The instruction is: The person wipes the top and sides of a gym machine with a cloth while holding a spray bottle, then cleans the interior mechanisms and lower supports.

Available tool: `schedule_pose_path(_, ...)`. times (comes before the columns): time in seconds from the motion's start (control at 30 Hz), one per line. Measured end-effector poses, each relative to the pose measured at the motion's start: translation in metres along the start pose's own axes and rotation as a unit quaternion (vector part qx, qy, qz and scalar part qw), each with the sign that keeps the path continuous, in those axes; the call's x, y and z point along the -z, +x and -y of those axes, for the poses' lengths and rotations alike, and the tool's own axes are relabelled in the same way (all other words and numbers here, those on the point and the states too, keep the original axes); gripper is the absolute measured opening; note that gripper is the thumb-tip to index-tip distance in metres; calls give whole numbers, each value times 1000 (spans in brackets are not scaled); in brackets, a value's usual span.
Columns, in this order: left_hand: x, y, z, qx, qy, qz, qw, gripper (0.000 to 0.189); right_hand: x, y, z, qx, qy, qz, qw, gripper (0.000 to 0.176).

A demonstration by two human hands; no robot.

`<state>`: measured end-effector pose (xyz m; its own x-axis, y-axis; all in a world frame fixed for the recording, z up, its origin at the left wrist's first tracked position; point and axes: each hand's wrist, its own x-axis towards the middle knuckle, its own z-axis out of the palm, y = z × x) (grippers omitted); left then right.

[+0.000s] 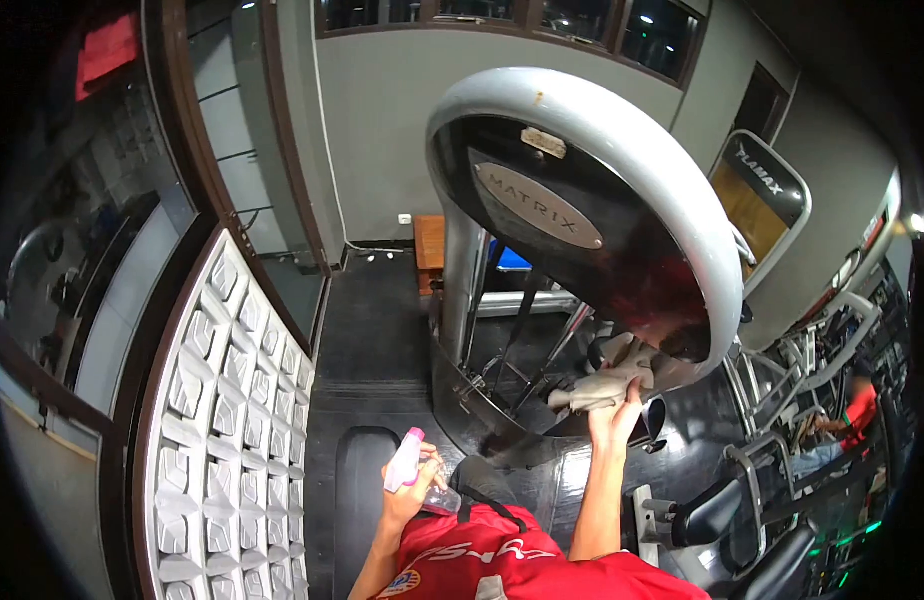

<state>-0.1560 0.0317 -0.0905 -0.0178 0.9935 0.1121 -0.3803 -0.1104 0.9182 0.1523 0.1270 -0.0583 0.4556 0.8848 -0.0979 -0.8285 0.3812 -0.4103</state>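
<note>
At the curved silver-and-black machine (622, 262), right grip (614, 418) clamps crumpled off-white cloth (597, 392). Left grip (418, 490) encloses pink-and-white plastic spray bottle (406, 462).

Grey walls (382, 130) w/ dark windows (572, 20) – blk floor (367, 330), wht textured panel (232, 430).

Your left hand (418, 488) hides part of the spray bottle (404, 464), the cloth (604, 390) covers some fingers of your right hand (612, 424), and the person (861, 414) well beyond it has a blurred head.
</note>
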Motion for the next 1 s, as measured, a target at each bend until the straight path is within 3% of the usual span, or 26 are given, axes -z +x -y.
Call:
schedule_pose_path(0.07, 1, 3, 1, 15, 6, -22, 1000, 20, -3, -13, -7, -19, -42, 42, 998, 40)
schedule_pose_path(0.13, 1, 10, 2, 11, 33, -22, 999, 20, -7, -26, -18, -120, -70, 128, 982, 42)
schedule_pose_path(0.33, -4, 34, -4, -13, 110, -28, 993, 21, 18, -44, -82, -189, -129, 87, 970, 41)
schedule_pose_path(0.47, -6, 61, -12, -15, 124, -32, 992, 19, 5, -46, -97, -169, -233, 70, 955, 37)
schedule_pose_path(0.6, -9, 96, -15, -47, 165, 6, 985, 15, 6, -27, -108, -153, -238, 52, 958, 35)
schedule_pose_path(0.73, -6, 140, -14, -38, 119, 11, 992, 13, 0, -8, -122, -131, -229, 48, 963, 31)
schedule_pose_path(0.8, -4, 161, -16, -40, 141, 66, 987, 19, -1, -1, -133, -113, -225, 40, 967, 30)
schedule_pose_path(1.0, -9, 209, -25, -29, 180, 117, 976, 7, -11, 9, -161, -113, -255, -7, 960, 32)
